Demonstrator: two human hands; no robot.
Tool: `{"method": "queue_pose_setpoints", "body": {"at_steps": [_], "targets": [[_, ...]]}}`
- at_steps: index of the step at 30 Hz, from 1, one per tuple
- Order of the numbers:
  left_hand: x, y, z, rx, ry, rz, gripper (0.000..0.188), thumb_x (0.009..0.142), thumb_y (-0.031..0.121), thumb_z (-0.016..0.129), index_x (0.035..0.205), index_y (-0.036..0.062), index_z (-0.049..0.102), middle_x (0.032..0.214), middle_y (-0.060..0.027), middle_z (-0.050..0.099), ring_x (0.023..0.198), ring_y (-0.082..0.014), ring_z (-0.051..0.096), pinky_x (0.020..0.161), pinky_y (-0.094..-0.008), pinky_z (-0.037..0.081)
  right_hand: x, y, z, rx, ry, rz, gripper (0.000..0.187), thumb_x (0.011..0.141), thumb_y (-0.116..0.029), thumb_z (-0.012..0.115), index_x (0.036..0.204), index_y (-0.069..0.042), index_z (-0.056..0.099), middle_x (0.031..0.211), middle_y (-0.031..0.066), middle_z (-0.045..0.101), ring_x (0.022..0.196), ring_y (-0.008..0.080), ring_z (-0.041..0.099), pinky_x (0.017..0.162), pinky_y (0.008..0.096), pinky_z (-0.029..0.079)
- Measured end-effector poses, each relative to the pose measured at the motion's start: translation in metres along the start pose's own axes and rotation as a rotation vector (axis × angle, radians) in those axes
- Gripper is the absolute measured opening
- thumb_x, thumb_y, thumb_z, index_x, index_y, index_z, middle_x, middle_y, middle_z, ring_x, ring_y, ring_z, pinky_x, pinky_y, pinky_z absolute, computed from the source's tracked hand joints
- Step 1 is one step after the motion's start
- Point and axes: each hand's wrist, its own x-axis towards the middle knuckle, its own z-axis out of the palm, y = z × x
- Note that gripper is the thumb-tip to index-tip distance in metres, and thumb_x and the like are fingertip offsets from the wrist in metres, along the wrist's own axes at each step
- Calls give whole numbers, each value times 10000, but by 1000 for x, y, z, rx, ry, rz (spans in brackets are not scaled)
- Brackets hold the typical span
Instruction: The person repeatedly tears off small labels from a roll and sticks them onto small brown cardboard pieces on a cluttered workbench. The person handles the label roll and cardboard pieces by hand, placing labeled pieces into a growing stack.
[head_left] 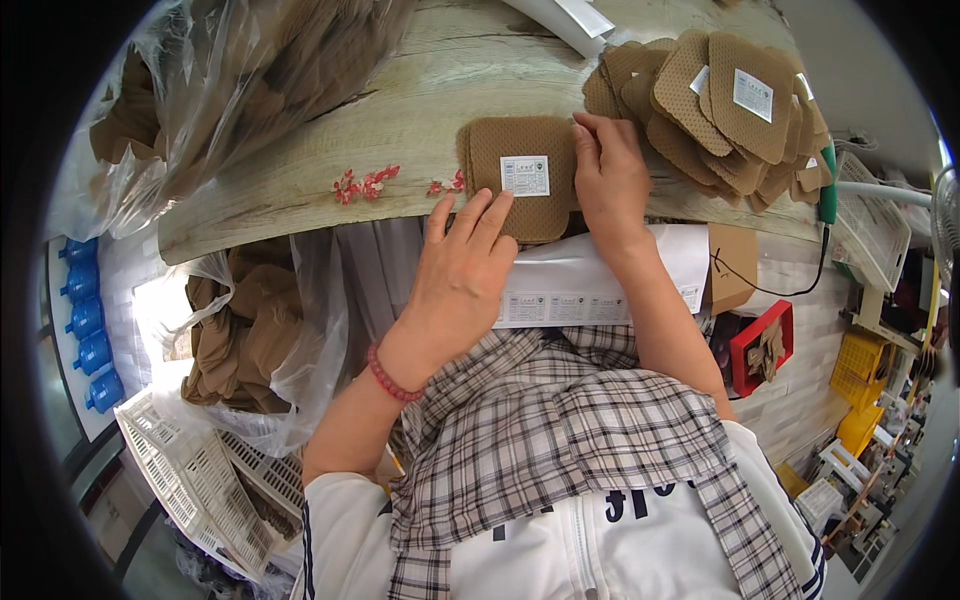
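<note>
A small stack of brown textured fabric pads [545, 218] with rounded corners lies at the table's near edge, a white printed label [525, 176] on its top piece. My left hand [460, 260] rests with its fingers stretched out, fingertips on the label's lower left corner and the pad beside it. At the stack's right edge, my right hand [612, 180] has its thumb and fingers closed on the pad's side. A white sheet of labels [600, 270] hangs below the table edge, under my wrists, with a row of similar labels along its lower part.
A heap of labelled brown pads [690, 110] sits at the right of the table [400, 110]. Clear plastic bags of brown pieces stand at far left [240, 90] and below the table [250, 330]. A green-handled tool [828, 185] with a cord hangs at the right edge.
</note>
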Motion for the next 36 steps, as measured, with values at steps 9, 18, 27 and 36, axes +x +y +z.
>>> {"method": "queue_pose_setpoints", "body": {"at_steps": [9, 18, 27, 36], "targets": [[0, 5, 4, 49, 33, 24, 76, 832, 2, 538, 889, -4, 588, 1405, -239, 520, 1327, -385, 467, 1133, -564, 286, 4, -5, 0, 207, 39, 32, 76, 863, -166, 734, 909, -111, 710, 899, 35, 655, 706, 212, 652, 662, 345, 509], [-1, -3, 18, -11, 55, 42, 31, 879, 27, 561, 904, 11, 569, 1475, -231, 460, 1411, -394, 370, 1155, -515, 256, -9, -9, 3, 398, -73, 54, 285, 848, -166, 755, 1019, -6, 592, 949, 202, 694, 860, 365, 687, 749, 407, 538], [9, 2, 37, -54, 66, -6, 49, 869, 37, 573, 880, 0, 603, 1519, -311, 360, 1434, -479, 299, 1180, -547, 242, 23, 0, -29, 364, -298, 78, 277, 796, -73, 600, 1034, 39, 512, 1023, 355, 623, 1043, 524, 581, 893, 531, 465], [11, 13, 41, -28, 52, -24, 57, 876, 76, 646, 895, 38, 607, 1516, -254, 407, 1449, -433, 306, 1187, -524, 220, 97, 27, -179, 128, 264, 27, 537, 869, -244, 749, 1339, -65, 561, 1174, 161, 667, 1091, 271, 650, 934, 376, 527]]}}
